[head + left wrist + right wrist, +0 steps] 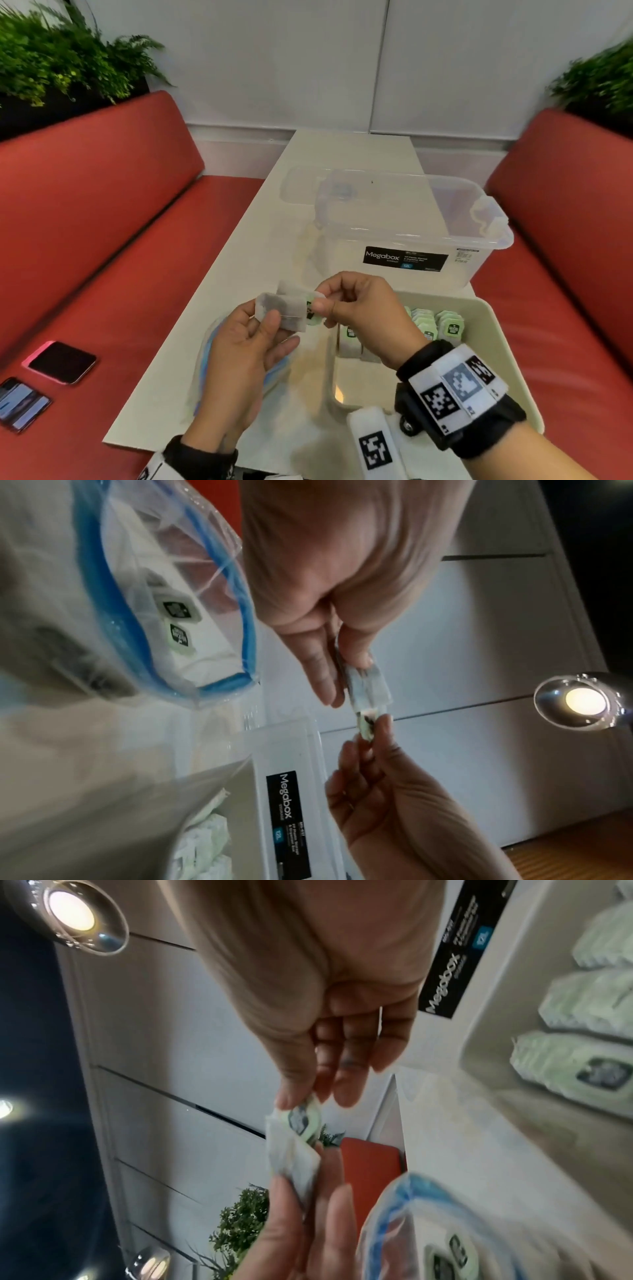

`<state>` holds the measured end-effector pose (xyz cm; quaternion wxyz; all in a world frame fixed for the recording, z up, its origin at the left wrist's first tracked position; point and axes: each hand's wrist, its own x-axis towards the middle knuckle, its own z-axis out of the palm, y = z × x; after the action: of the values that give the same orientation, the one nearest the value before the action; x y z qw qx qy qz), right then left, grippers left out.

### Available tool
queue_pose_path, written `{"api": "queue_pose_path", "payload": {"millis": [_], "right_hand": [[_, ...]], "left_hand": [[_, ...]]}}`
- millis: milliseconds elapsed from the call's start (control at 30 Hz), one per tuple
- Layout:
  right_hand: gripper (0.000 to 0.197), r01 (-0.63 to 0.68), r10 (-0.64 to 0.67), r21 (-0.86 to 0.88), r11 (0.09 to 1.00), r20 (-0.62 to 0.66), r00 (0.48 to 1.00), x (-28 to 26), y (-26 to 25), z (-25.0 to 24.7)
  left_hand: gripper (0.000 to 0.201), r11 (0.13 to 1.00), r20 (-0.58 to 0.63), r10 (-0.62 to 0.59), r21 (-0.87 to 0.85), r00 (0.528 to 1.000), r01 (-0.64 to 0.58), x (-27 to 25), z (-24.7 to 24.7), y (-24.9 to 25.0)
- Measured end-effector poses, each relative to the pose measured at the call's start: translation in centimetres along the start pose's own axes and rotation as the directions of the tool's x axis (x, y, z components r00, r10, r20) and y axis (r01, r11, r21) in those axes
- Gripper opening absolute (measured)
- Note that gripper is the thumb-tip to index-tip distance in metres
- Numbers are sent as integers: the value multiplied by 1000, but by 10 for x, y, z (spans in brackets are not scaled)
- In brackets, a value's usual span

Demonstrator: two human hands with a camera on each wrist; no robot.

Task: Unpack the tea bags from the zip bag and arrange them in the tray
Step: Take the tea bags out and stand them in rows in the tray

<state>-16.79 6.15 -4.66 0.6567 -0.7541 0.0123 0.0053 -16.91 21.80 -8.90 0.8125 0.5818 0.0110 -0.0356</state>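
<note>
My left hand (pixel 270 320) holds two overlapping pale tea bags (pixel 282 308) above the table, thumb on top. With thumb and forefinger, my right hand (pixel 322 305) pinches the green paper tag (pixel 313 313) at their right end. In the left wrist view the tea bags (pixel 368 685) hang from the left hand (pixel 346 674), with the right hand (pixel 371 737) below on the tag. The zip bag (pixel 212 346), blue-edged and clear, lies under my left hand; more tea bags (pixel 178 615) show inside it. The cream tray (pixel 489 342) on the right holds rows of green-tagged tea bags (pixel 448 323).
A clear Megabox storage box (pixel 411 226) stands behind the tray, its lid lying further back. Two phones (pixel 61 361) lie on the red bench at the left. Red benches flank the narrow white table (pixel 342 154). Plants sit on the ledges behind both benches.
</note>
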Motion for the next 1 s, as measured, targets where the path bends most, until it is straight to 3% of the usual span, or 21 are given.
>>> {"api": "queue_pose_path", "payload": {"millis": [100,167,233,300,400,500,600,767,900,1000], "right_hand": [[17,41,-54,-222,974,-54,997,4,-5,-21],[14,72,-95,-426,902,-33,995,7,-14,-36],[18,140,-131,-645,751,63,989,9,-26,-48],[36,222,-107,-807,547,195,975,13,-38,-55],[51,347,-18,-872,345,364,931,18,-52,-55],[54,414,50,-855,312,450,892,21,-59,-52],[44,406,50,-846,346,449,892,21,-61,-52],[16,265,101,-883,388,327,940,21,-62,-68],[10,273,88,-906,323,316,945,21,-60,-73],[11,292,67,-909,298,325,943,20,-59,-74]], "left_hand": [[16,994,1,37,99,999,-37,2,3,-5],[16,972,24,65,223,998,-68,3,2,-9],[15,942,107,64,323,992,-95,3,5,-11],[17,891,223,56,429,973,-150,2,12,-11],[17,842,386,33,486,922,-234,0,30,-11],[16,868,481,-7,438,877,-233,0,51,-19],[11,943,419,7,300,908,-146,-3,67,-27],[9,998,337,20,48,941,-39,-5,76,-38],[11,993,403,82,47,912,-110,-6,78,-43],[7,990,388,101,50,916,-130,-5,80,-47]]}}
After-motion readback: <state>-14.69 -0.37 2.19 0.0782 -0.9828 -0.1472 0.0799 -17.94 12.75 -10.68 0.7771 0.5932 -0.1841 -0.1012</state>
